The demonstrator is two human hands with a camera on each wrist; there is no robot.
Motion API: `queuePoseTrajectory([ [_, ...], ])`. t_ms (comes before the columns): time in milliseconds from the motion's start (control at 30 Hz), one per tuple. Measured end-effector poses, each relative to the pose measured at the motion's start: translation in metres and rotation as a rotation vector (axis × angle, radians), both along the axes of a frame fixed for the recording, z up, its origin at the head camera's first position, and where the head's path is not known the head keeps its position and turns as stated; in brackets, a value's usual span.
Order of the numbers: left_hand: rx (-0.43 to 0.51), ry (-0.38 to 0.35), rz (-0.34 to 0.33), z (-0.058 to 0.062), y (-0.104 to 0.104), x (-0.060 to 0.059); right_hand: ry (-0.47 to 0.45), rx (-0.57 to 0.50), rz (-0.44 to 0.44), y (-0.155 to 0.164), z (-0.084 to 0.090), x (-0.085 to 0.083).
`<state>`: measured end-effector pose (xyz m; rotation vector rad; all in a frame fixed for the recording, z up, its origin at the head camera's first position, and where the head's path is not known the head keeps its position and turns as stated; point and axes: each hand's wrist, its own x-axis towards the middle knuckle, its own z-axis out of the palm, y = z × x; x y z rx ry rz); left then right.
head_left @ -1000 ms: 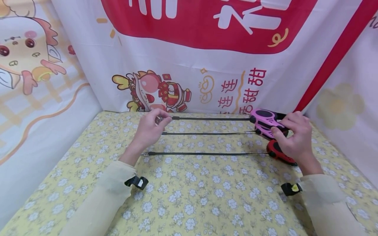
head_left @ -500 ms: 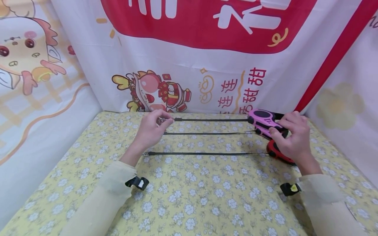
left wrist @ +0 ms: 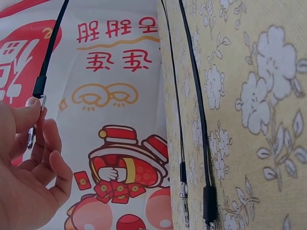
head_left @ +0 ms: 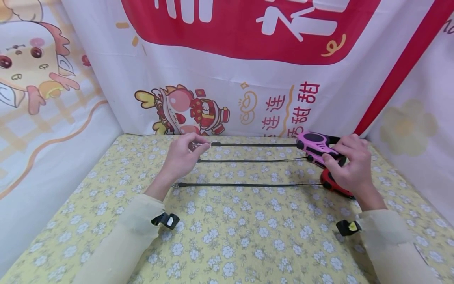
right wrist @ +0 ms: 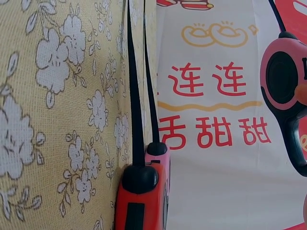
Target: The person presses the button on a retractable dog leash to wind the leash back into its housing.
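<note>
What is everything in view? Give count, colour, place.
Cloth: 1, yellow floral, spread below
Drape: sheet count unclear, white with red prints, back and sides
Upper reel: 1, pink and black, held up
Middle reel: 1, pink and black, on the cloth
Red reel: 1, red and black, on the cloth
Cords: 3, black, one running left from each reel
Clips: 3, silver, at the cords' left ends
Sleeves: 2, cream, left and right
Wrist mounts: 2, black, near the sleeve ends
Left hand: 1, bare, pinching the upper cord's clip
Right hand: 1, bare, gripping the upper reel
</note>
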<state>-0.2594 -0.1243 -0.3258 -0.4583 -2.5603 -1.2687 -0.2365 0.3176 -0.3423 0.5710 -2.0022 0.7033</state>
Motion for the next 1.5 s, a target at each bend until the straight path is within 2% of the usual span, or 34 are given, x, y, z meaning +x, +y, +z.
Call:
queuePoseTrajectory([
  [800,-0.006,-0.005,0.005,-0.0006,0.0032,0.0016,0.021,-0.017,0.007,-0.0039,-0.0026,-0.0003],
  [1100,0.000,0.010,-0.006,-0.0011,0.0045,0.0008,-0.023,0.034,0.017,-0.0025,0.0019,0.0019],
  [1500,-0.008,0.018,-0.009,-0.0013,0.0060,0.0018,-0.040,0.020,0.020,-0.0048,0.0027,0.0039],
])
